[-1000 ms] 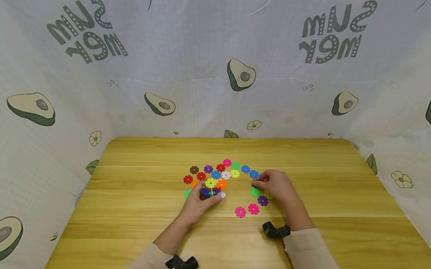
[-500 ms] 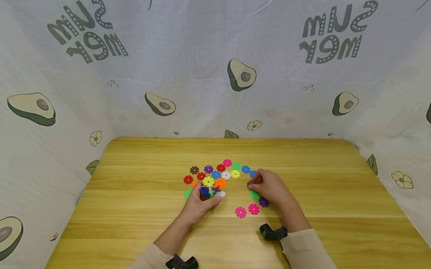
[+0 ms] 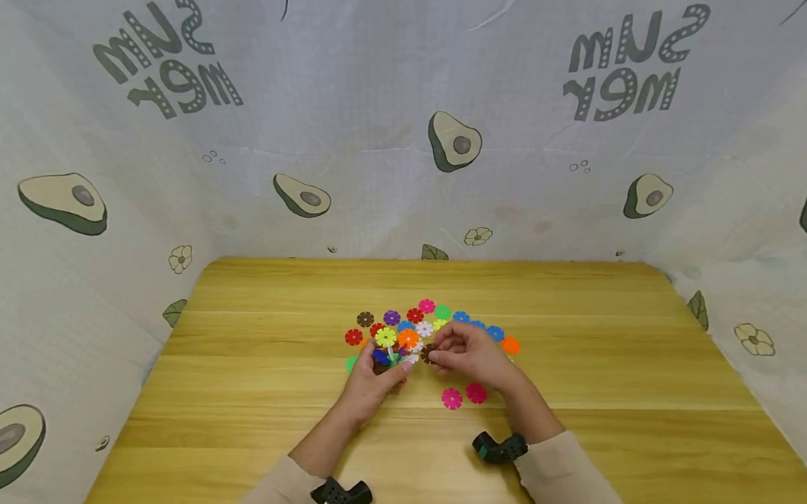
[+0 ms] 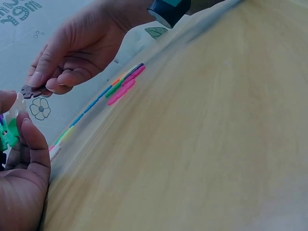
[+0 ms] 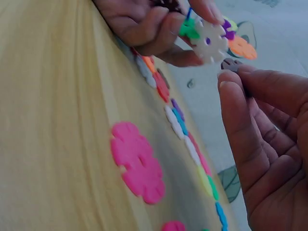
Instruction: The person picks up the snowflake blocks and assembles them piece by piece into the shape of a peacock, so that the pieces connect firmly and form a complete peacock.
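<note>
My left hand (image 3: pixel 365 383) holds a cluster of interlocked snowflake discs above the table. A yellow disc (image 3: pixel 385 337) and an orange disc (image 3: pixel 408 338) stick out at its top, with blue, green and purple ones lower down. In the right wrist view, a white disc (image 5: pixel 210 43) of the cluster faces my right hand (image 5: pixel 276 130). Between thumb and fingertips, the right hand pinches a brown snowflake disc (image 5: pixel 232 64), its edge close to that white disc. Seen from the left wrist, the brown disc (image 4: pixel 32 91) lies nearly flat beside the cluster; the left palm hides part of the cluster.
Loose discs lie on the wooden table (image 3: pixel 247 412) in an arc behind the hands, among them a red disc (image 3: pixel 354 337) and a blue disc (image 3: pixel 495 333). A pink disc (image 3: pixel 452 399) lies in front, beside another pink one. A printed cloth (image 3: pixel 383 131) hangs behind.
The right hand has taken the brown disc from the right-hand group and carried it left to the cluster. The left hand stays in place, its cluster turned slightly.
</note>
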Tool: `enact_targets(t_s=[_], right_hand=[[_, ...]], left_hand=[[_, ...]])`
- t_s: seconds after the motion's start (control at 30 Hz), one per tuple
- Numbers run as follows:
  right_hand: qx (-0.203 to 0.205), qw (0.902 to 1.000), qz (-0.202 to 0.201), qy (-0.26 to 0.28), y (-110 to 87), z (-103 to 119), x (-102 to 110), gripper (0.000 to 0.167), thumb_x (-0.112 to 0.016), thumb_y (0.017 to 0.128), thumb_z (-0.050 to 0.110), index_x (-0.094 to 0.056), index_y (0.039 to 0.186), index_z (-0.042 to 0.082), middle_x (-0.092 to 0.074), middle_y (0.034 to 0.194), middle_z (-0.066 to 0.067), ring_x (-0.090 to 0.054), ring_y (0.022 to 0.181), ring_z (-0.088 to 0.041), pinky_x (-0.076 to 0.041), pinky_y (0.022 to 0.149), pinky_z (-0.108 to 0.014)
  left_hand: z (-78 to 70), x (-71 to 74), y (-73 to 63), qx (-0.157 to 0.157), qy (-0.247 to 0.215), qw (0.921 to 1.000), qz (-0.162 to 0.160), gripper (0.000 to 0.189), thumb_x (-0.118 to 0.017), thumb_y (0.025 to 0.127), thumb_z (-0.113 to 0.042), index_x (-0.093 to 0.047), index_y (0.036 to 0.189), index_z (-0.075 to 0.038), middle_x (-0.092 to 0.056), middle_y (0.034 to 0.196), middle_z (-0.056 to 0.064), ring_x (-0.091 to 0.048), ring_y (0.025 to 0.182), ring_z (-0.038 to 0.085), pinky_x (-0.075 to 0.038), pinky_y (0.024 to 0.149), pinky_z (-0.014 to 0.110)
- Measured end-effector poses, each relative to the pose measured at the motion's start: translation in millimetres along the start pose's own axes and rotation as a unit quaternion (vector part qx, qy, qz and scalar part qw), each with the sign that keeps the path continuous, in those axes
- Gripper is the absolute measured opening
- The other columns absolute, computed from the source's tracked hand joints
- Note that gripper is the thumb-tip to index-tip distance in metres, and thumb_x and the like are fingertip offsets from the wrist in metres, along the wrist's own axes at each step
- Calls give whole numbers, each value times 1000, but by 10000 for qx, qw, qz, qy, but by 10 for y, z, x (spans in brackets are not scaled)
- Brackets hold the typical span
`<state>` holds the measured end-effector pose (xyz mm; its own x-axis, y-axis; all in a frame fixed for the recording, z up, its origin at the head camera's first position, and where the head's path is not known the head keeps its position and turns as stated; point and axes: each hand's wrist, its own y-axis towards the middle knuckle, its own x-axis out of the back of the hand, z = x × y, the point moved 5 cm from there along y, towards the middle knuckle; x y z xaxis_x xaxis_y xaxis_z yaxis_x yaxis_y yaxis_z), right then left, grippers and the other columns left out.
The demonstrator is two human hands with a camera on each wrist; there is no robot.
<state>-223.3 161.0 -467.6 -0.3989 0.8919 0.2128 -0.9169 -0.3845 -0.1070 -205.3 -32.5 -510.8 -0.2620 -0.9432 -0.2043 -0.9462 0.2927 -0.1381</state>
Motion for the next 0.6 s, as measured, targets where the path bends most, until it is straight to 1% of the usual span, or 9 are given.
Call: enact_targets(t_s=[0.07,0.13,0.33,0.6], right_hand=[[0,10000,-29,13,9,-1,-39,24,-71,96,6,-59,112,-7,-67,91,-8,-73,81,-22,-65,74,-31],[-34,10000,-61,30,15,-11,-57,24,-71,95,6,-59,112,-6,-66,91,-8,-74,82,-22,-65,74,-31],[100,9999,17,11,10,-10,-72,22,-70,96,6,-60,111,-7,-66,91,-9,-74,80,-22,-65,75,-33],[76,9999,76,-67,7,-3,-96,23,-72,96,11,-68,111,-5,-68,92,-9,-72,75,-16,-65,72,-32]], left_hand=[[2,-1,4,-41,-78,10000,7,53,-72,96,-13,-41,138,-6,-63,104,4,-63,78,12,-56,68,20],[5,-1,7,-49,-137,9999,8,52,-72,96,-12,-41,137,-7,-62,102,0,-62,77,13,-55,68,20],[-6,-3,0,-38,-160,9999,-4,52,-72,96,-13,-42,137,-7,-61,105,1,-61,78,14,-56,69,21],[3,-6,-3,22,-94,9999,-80,54,-74,94,-12,-42,137,-7,-61,106,3,-60,77,14,-54,67,20]])
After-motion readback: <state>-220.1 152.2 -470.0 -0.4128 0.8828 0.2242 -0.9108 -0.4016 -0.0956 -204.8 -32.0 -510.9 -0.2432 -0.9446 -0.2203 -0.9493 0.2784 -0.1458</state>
